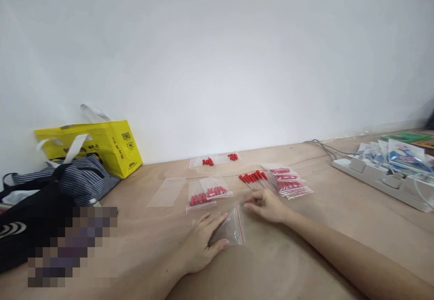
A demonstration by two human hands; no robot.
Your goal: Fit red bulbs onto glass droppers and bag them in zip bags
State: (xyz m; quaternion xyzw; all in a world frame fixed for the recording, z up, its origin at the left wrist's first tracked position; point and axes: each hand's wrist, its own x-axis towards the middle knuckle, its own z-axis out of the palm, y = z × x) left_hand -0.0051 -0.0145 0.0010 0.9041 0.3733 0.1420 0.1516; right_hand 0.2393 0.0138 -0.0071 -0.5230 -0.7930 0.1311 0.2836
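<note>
A small clear zip bag (231,228) with a red line along its right edge lies on the table. Over its left part rests my left hand (203,243), fingers stretched and thumb apart. To the right of the bag is my right hand (266,204), its fingers curled into a pinch; whatever they hold is hidden. Just behind that hand lies a row of glass droppers (253,177) with red bulbs and thin clear tubes. Bagged droppers (200,198) lie behind my left hand. More filled bags (290,185) are stacked beyond my right hand.
Loose red-bulbed droppers (208,161) lie near the wall, and a flat clear bag (167,192) lies at left. A yellow bag (124,148) and a striped bag (90,178) stand on the left. At right sits a white power strip (379,185) with cables.
</note>
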